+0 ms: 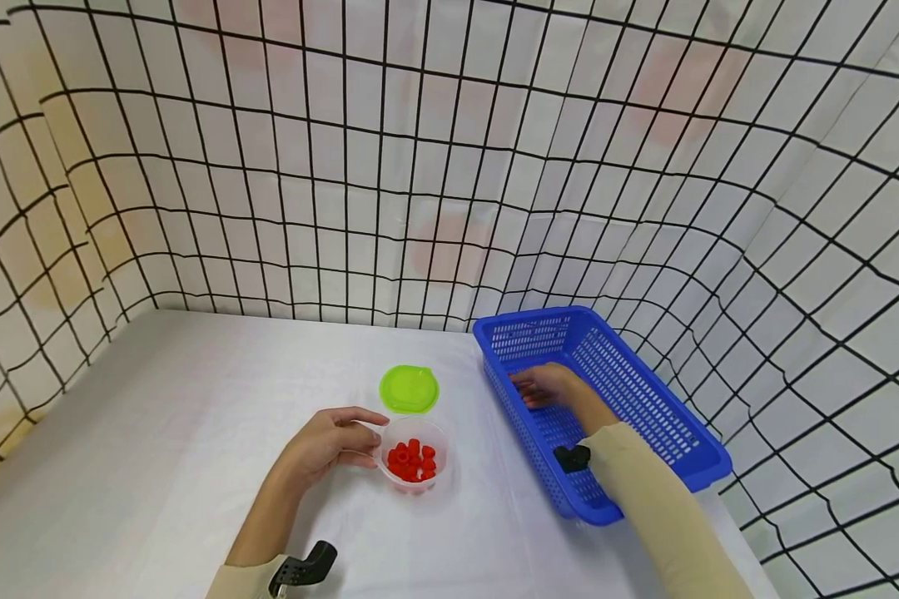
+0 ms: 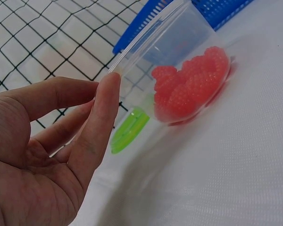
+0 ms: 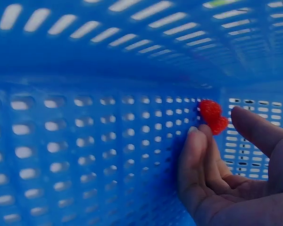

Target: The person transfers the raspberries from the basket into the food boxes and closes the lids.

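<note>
A clear plastic container (image 1: 436, 431) holding several red raspberries (image 1: 412, 460) stands on the white table. My left hand (image 1: 332, 445) pinches its rim at the left side, thumb and finger meeting there in the left wrist view. Beyond it lies a round green lid (image 1: 409, 388). Inside the blue basket (image 1: 648, 399) on the right is my right hand (image 1: 550, 387). The right wrist view shows two raspberries (image 3: 212, 115) in the basket's corner, just past the fingertips. Thumb and fingers of that hand (image 3: 231, 174) are spread apart around them, not closed on either.
Black wire grid (image 1: 389, 158) in front of white sheeting borders the table at the back and both sides. The basket's tall perforated walls surround the right hand. White table surface (image 1: 157, 433) extends to the left of the container.
</note>
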`<state>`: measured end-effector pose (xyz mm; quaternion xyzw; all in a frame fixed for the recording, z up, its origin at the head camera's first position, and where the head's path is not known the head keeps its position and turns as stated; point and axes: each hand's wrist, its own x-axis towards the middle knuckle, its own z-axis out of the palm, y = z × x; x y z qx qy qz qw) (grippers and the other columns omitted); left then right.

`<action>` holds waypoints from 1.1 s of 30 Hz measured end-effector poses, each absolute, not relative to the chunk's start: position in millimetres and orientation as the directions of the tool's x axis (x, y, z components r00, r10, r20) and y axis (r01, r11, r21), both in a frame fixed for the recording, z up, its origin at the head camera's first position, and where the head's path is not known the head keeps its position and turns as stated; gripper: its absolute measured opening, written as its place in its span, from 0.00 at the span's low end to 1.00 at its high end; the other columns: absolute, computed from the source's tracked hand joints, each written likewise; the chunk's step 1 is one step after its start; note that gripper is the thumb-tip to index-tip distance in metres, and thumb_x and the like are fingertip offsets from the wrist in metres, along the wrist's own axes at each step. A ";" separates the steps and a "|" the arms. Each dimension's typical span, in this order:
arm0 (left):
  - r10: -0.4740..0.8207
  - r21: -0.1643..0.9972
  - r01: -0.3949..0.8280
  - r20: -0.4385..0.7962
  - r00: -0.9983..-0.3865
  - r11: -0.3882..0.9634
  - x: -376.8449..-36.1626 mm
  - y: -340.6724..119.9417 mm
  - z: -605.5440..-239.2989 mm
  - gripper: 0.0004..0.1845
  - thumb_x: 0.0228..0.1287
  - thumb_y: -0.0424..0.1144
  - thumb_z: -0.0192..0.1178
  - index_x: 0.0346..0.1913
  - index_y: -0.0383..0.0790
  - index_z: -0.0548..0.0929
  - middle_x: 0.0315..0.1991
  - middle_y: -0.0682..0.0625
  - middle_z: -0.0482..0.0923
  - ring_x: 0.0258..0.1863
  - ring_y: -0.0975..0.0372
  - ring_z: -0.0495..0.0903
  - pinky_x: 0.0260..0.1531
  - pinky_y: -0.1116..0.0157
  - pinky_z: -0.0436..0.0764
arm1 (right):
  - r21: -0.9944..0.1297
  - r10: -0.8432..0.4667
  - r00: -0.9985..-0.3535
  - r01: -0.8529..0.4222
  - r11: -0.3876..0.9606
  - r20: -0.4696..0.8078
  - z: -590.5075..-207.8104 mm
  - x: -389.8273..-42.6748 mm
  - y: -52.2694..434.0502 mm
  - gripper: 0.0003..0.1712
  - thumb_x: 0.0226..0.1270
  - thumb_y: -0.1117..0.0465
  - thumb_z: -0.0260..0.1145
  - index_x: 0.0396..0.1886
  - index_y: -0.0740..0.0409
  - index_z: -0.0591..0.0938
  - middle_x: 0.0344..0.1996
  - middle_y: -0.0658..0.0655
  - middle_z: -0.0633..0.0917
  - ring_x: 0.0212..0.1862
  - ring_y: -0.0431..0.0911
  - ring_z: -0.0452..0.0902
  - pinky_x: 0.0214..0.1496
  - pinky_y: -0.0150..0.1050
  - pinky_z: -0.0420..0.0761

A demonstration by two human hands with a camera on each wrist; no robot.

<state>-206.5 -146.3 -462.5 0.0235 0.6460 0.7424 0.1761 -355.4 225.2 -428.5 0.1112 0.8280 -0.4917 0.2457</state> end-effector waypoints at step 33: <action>0.305 0.972 -0.218 -0.182 -0.935 -0.091 -203.9 -147.9 -459.2 0.22 0.65 0.30 0.61 0.61 0.22 0.77 0.34 0.46 0.81 0.29 0.61 0.82 0.39 0.61 0.90 | -0.752 -0.031 -0.865 0.418 0.510 -0.501 -436.4 -354.7 223.3 0.17 0.69 0.59 0.67 0.50 0.68 0.83 0.30 0.54 0.85 0.28 0.42 0.81 0.37 0.34 0.87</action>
